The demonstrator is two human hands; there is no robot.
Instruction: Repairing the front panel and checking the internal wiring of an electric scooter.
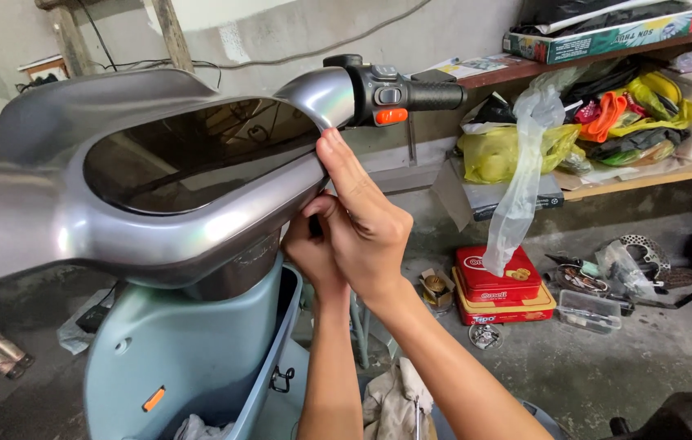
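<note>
While both hands (346, 236) press fingers on grey cowl (199, 228) | red tins (499, 285) stacked on floor

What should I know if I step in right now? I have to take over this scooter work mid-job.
Right hand: fingers flat against the edge of the grey handlebar cover, by the dark display panel.
Left hand: tucked under that cover, mostly hidden; grip unclear.
Cover sits on the bars above the pale blue front panel. No tool visible in either hand. Whether fasteners are in or out cannot be seen.

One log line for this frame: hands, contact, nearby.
right hand: on silver handlebar cover edge | left hand: under cover, partly hidden | near: right grip, light-blue front panel
</note>
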